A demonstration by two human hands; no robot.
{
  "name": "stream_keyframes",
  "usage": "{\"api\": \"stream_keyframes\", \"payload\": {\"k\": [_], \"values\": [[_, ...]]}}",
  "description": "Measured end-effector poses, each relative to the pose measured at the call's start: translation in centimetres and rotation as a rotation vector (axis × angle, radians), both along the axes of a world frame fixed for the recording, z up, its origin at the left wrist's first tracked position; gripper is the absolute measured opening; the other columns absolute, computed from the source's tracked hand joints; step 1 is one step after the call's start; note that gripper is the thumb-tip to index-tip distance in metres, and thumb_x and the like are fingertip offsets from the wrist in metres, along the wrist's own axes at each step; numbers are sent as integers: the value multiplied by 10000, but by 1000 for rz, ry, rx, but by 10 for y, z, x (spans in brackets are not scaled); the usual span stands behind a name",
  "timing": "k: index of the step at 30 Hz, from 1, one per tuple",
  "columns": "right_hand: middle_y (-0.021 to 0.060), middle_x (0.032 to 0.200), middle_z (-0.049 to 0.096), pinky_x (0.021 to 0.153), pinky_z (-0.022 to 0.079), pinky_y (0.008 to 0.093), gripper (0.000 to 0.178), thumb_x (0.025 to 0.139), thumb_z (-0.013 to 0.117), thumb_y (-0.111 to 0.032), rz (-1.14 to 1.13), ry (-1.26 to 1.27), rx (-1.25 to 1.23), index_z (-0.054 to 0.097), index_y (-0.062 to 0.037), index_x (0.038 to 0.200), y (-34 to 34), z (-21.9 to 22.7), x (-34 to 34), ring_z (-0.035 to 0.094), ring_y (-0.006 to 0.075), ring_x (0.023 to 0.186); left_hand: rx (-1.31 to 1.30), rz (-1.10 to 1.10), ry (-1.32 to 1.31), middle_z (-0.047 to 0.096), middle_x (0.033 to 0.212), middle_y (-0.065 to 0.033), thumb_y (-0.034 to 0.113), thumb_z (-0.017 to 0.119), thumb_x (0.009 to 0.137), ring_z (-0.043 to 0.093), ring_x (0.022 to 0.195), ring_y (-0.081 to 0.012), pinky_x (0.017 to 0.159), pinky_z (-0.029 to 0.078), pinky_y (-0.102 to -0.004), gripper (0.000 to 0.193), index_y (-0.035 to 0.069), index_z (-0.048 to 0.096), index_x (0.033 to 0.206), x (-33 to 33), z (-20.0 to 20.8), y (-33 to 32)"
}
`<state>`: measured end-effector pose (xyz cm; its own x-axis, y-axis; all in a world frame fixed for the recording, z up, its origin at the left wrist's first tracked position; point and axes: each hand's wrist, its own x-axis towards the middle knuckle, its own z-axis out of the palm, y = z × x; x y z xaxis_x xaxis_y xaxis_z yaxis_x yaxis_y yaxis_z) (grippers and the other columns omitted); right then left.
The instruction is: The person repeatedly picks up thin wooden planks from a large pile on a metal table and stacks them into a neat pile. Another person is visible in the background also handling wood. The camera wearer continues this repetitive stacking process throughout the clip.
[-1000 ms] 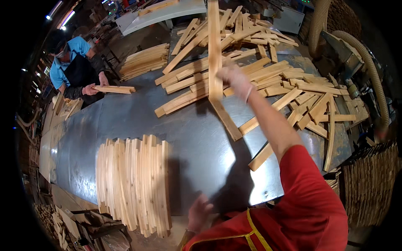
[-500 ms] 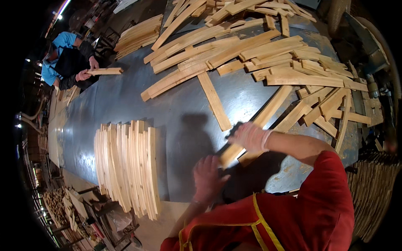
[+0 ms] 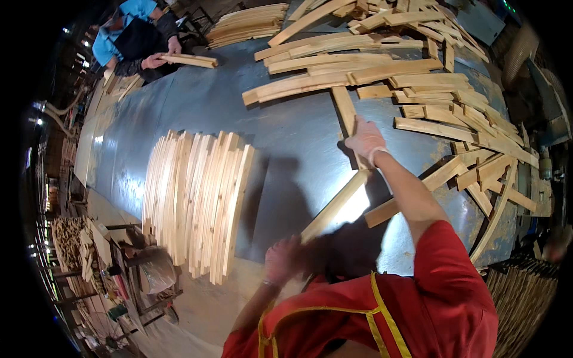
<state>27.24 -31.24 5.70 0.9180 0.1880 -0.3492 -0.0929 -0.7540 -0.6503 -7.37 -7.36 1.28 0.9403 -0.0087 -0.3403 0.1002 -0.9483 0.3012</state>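
Observation:
My right hand (image 3: 366,142), in a pale glove, is closed over a wooden strip (image 3: 344,110) that lies on the dark metal table. The far end of this strip reaches the longer boards behind it. Lower down, my left hand (image 3: 283,261) is at the near end of another wooden strip (image 3: 335,204); its fingers look closed round that end, though they are blurred and in shadow. That strip slants away toward my right hand. A neat row of upright-set wooden strips (image 3: 200,203) stands to the left of my hands.
Loose boards (image 3: 441,125) lie in a jumbled heap on the right and far side of the table (image 3: 286,131). A co-worker in blue (image 3: 140,36) holds a strip at the far left. A stack of boards (image 3: 248,25) sits behind, and a cart (image 3: 140,280) stands at lower left.
My right hand has left the slanting strip and moved up and away onto another one. My left hand has drawn the slanting strip toward me. The whole view has shifted.

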Motion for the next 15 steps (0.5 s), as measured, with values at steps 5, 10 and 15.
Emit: {"api": "stream_keyframes", "payload": {"k": [5, 10, 15], "values": [[134, 1055, 705, 735, 603, 354, 485, 907, 704, -174, -128, 508, 935, 568, 28, 1327, 1, -11, -136, 689, 203, 824, -560, 640, 102, 736, 913, -217, 268, 643, 995, 717, 903, -379, 805, 565, -405, 290, 52, 706, 1177, -55, -7, 41], [261, 1117, 696, 870, 583, 457, 504, 925, 633, -171, 359, 306, 322, 518, 41, 1368, 68, -69, -304, 696, 358, 1018, -619, 660, 57, 734, 1081, -212, 245, 622, 974, 719, 1059, -365, 909, 554, -462, 309, 33, 644, 1198, -47, -32, 57], [331, 1206, 696, 1005, 532, 514, 528, 885, 580, -114, 628, 321, 180, 510, 24, 1390, 125, -63, -354, 678, 435, 1179, -217, 462, -43, 682, 1258, -240, 403, 665, 962, 662, 1131, -465, 978, 539, -542, 600, 79, 537, 1450, 7, 1, 54]]}}
